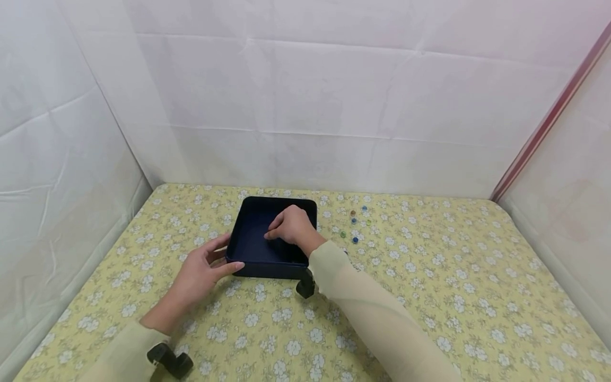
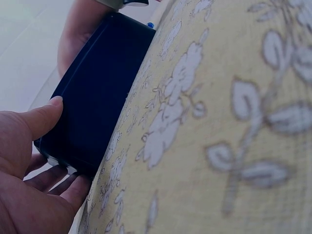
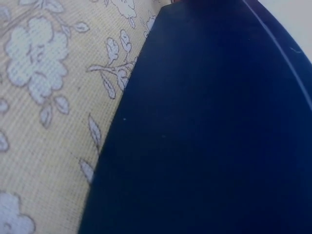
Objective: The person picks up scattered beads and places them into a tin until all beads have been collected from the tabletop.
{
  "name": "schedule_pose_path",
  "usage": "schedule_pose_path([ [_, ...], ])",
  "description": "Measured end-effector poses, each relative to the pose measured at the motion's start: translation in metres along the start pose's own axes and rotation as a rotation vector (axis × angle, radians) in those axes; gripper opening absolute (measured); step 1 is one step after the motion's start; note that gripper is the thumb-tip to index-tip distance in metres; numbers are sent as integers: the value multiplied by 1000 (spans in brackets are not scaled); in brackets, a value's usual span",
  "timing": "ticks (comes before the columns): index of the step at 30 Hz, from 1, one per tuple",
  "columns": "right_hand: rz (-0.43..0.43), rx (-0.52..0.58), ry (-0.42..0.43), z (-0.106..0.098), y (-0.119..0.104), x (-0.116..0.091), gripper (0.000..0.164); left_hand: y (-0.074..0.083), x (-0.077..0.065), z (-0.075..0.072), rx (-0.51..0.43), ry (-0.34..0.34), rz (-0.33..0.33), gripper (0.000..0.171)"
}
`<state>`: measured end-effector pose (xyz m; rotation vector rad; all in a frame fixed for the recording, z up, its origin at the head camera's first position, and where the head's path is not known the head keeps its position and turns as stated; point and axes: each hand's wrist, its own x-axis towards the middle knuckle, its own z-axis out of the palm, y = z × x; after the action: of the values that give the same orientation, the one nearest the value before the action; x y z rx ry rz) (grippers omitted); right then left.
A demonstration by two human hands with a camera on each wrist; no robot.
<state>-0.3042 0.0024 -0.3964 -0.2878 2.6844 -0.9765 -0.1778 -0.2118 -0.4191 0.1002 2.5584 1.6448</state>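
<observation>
A dark navy square tray [image 1: 250, 233] with raised walls sits on the flowered cloth. My left hand [image 1: 199, 270] grips its near left corner, the thumb on the front rim and the fingers along the left side. In the left wrist view that hand [image 2: 29, 165] has its thumb against the tray's wall [image 2: 92, 92]. Inside the tray, my right hand [image 1: 292, 227] reaches down with thumb and fingers bunched together. Whether something small sits between those fingertips is hidden. The tray wall [image 3: 209, 126] fills most of the right wrist view, which hides the right hand's fingers.
Several small round pieces lie right of the tray, among them a brown one [image 1: 353, 213], a green one [image 1: 343, 234] and a dark blue one [image 1: 355, 240]. White sheet walls [image 1: 310, 106] enclose the cloth-covered table [image 1: 453, 297] at the back and sides.
</observation>
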Motion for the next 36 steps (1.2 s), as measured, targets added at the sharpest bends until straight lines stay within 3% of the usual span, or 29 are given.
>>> schedule_pose_path([
  [7, -23, 16, 12, -5, -2, -4, 8, 1, 0, 0, 6, -5, -11, 83],
  [16, -119, 60, 37, -15, 3, -12, 12, -3, 1, 1, 18, 2, -19, 85],
  [21, -188, 78, 67, -21, 8, -18, 16, -4, 1, 1, 29, 4, -21, 86],
  [36, -291, 206, 171, -35, 28, -35, 19, -4, 1, 1, 28, 5, 5, 85],
])
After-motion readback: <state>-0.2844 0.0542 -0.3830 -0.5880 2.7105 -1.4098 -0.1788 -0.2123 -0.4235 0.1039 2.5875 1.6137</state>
